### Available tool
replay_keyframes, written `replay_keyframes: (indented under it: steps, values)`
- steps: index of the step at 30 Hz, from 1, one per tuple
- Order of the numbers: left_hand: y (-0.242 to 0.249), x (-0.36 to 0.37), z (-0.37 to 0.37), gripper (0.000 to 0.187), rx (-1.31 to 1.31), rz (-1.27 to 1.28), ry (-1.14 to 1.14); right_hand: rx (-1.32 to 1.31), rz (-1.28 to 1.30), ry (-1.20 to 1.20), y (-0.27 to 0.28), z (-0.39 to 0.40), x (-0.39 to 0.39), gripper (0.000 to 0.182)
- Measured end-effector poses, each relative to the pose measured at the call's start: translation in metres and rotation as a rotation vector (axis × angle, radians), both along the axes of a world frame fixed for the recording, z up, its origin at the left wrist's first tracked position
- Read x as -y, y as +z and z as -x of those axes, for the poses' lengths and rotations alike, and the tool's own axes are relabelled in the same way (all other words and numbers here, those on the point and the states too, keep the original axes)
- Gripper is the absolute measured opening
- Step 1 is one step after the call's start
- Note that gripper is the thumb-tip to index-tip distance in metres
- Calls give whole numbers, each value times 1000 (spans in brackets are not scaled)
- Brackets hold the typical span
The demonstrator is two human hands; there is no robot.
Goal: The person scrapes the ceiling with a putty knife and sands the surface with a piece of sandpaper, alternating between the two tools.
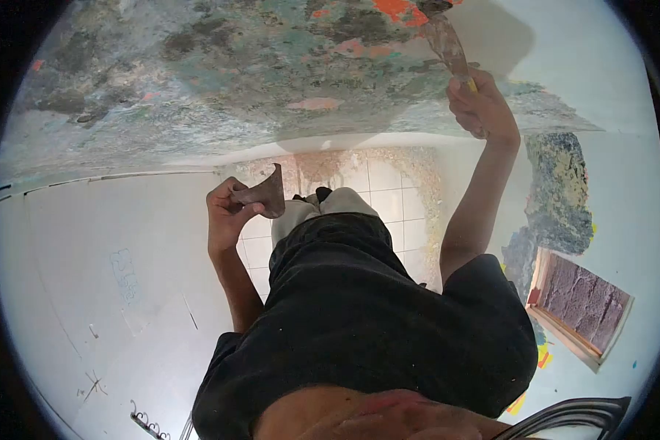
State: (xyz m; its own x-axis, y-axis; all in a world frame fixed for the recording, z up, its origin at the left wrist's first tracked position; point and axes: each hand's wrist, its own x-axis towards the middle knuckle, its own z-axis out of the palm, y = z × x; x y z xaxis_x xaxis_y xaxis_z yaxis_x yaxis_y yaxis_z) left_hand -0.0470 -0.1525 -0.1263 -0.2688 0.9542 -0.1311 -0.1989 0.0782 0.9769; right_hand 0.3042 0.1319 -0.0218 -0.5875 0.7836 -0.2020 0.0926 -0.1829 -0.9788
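Note:
My right hand (485,108) is raised at the upper right, its fingers closed round the handle of a putty knife (446,45). A bit of yellow shows on the handle, and the worn blade reaches the wall (271,70) beside an orange patch. That wall is mottled grey, green and black, with pale paint at the right. Lower and to the left, my left hand (226,213) pinches a curled brown sheet that looks like sandpaper (270,192). It is held away from the wall, in front of my body.
White floor tiles (389,194) with crumbly debris (425,176) along the wall's foot lie below. To the right is a small framed opening (583,301) beside a peeled dark patch (561,191). A hook rack (148,425) hangs on the white left wall (139,242).

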Motion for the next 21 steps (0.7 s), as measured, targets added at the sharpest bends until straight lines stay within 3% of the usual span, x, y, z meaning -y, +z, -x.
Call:
replay_keyframes:
  steps: [5,8,15,21]
  values:
    - [7,-5,0,28,-67,-30,-41,60,-56,-22,1,0,0,22]
    - [-1,-8,-1,28,-66,-34,-61,147,-121,85,16,34,4,25]
    - [2,7,6,29,-49,-12,34,-11,-21,5,12,2,3,24]
    - [-2,4,6,29,-30,-28,2,82,-54,-18,19,9,2,18]
